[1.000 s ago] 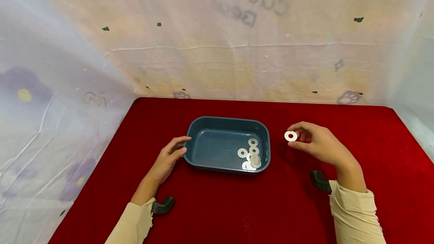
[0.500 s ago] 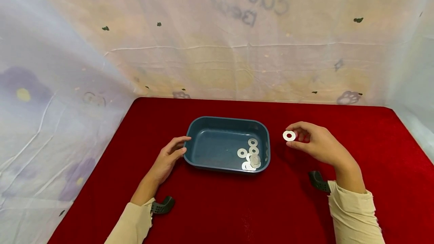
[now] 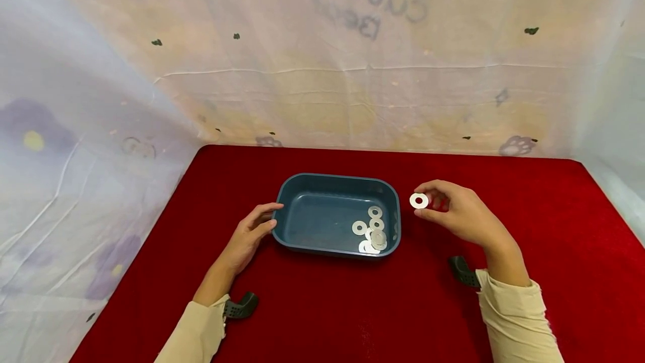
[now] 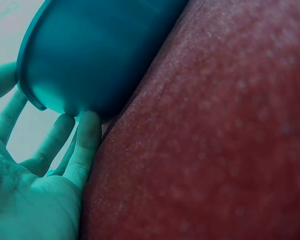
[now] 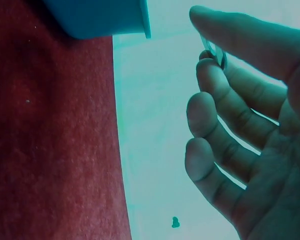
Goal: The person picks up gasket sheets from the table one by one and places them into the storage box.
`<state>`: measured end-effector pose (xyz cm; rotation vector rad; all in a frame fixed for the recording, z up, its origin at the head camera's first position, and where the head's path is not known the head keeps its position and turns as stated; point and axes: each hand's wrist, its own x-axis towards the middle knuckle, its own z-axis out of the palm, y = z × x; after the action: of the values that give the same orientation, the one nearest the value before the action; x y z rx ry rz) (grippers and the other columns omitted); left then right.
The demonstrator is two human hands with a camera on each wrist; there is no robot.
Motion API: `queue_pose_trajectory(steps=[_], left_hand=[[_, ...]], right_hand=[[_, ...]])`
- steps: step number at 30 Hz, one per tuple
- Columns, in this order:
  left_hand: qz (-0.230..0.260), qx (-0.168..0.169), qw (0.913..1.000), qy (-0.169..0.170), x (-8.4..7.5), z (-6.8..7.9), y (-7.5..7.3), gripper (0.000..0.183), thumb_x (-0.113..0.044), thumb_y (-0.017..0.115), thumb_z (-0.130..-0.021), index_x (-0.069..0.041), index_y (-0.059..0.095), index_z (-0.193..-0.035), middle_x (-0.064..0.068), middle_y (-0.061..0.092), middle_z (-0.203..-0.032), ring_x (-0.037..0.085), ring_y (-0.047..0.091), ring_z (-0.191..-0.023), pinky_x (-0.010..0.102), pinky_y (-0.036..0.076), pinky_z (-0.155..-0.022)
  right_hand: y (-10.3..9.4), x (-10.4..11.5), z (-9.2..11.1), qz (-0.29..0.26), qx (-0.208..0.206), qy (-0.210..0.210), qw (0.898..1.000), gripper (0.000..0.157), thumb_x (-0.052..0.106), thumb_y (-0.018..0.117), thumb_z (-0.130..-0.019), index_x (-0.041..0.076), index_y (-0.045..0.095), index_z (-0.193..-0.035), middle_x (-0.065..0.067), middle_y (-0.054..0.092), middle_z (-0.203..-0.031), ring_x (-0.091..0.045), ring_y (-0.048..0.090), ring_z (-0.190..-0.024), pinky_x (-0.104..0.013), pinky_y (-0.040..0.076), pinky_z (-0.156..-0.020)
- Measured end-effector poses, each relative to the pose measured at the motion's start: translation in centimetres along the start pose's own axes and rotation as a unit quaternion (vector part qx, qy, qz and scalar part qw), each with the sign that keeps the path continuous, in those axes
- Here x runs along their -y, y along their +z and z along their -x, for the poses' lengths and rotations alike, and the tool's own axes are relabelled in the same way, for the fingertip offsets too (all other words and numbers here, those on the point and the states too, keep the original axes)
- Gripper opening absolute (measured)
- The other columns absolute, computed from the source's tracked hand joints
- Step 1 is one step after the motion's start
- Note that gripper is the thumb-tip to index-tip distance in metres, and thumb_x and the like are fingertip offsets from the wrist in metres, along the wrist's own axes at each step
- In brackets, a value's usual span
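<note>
A blue-grey rectangular bin [image 3: 322, 223] stands on the red cloth, with several flat silver washers [image 3: 376, 224] gathered at its right end, some overlapping. My left hand [image 3: 250, 234] is at the bin's left end. In the left wrist view its fairly straight fingers [image 4: 85, 145] touch the outer wall of the bin [image 4: 90, 60]. To the right of the bin, above the cloth, my right hand [image 3: 461, 212] pinches one washer [image 3: 413, 205] between thumb and fingertips, its flat face toward the head camera. The right wrist view shows that washer [image 5: 217, 54] nearly edge-on.
A red cloth [image 3: 322, 307] covers the table. Pale patterned fabric [image 3: 302, 71] hangs behind it and along both sides. A dark curved piece [image 3: 463, 271] juts from the right wrist, and a similar piece [image 3: 242, 306] from the left.
My right hand has moved slightly left with the washer, closer to the bin's right end. The left hand, the bin and the washers inside look unchanged.
</note>
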<state>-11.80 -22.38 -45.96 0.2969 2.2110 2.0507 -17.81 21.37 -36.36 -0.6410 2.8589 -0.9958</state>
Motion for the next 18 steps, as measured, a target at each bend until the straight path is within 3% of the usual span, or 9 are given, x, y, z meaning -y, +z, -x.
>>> queue_pose_trajectory(steps=[11,18], left_hand=[[0.002,0.004,1.0000,0.003,0.0,-0.1,0.0,0.041,-0.018,0.050,-0.104,-0.007,0.047,-0.144,0.003,0.045,-0.144,0.013,0.047,-0.121,0.021,0.043,-0.093],[0.002,0.001,1.0000,0.002,0.0,0.0,0.1,0.041,-0.018,0.051,-0.104,-0.007,0.047,-0.144,-0.003,0.046,-0.140,0.014,0.047,-0.120,0.021,0.043,-0.092]], right_hand=[[0.9,0.8,-0.3,-0.011,-0.006,-0.007,1.000,0.033,0.024,0.079,-0.086,0.019,0.068,-0.117,0.000,0.063,-0.090,-0.017,0.055,-0.082,-0.023,0.048,-0.070],[1.7,1.4,-0.7,-0.017,0.004,-0.017,1.000,0.034,0.024,0.080,-0.085,0.019,0.068,-0.117,0.001,0.062,-0.089,-0.017,0.054,-0.081,-0.024,0.048,-0.069]])
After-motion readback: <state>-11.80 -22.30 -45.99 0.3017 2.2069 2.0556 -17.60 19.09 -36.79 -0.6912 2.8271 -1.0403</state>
